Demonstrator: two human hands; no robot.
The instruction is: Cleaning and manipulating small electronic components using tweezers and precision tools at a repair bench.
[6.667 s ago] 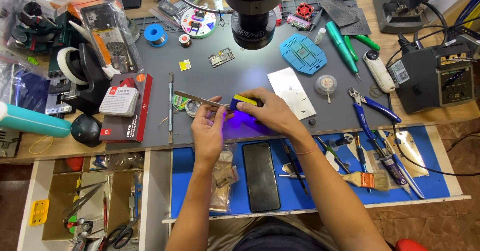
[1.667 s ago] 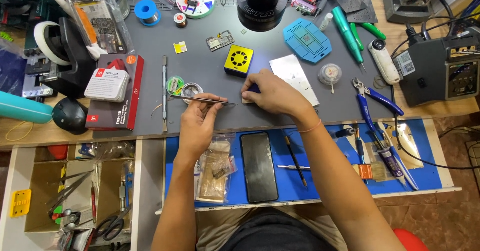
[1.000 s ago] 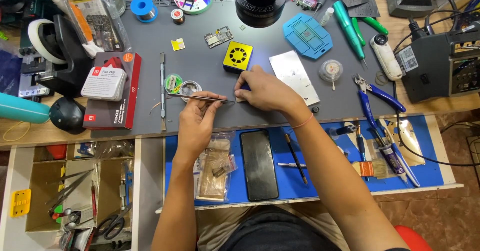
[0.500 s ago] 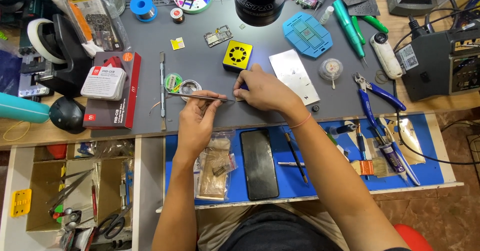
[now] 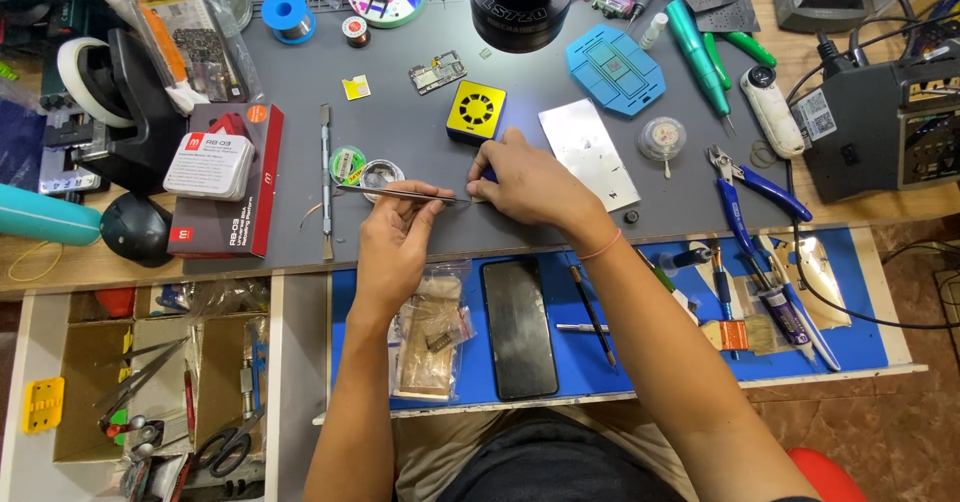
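Observation:
My left hand (image 5: 395, 242) holds thin metal tweezers (image 5: 400, 193) whose tips point right, toward the fingers of my right hand (image 5: 525, 180). My right hand rests on the grey work mat (image 5: 420, 132) and pinches a small dark tool, mostly hidden by the fingers. A tiny part seems to lie between the tweezer tips and my right fingertips, too small to make out. A yellow square block with a round grille (image 5: 476, 110) sits just above my right hand. A silver metal plate (image 5: 588, 152) lies to its right.
A black phone (image 5: 518, 324) and a clear bag of parts (image 5: 432, 332) lie on the blue mat (image 5: 620, 352) near me. Blue-handled pliers (image 5: 745, 187), brushes and pens lie at right, solder tins (image 5: 365, 170) and a red box (image 5: 215, 177) at left. A microscope head (image 5: 520, 2) hangs above.
The yellow block, earlier under my right hand with violet light, now sits on the mat above it. Over the last second my hands have stayed nearly still at the tweezer tips.

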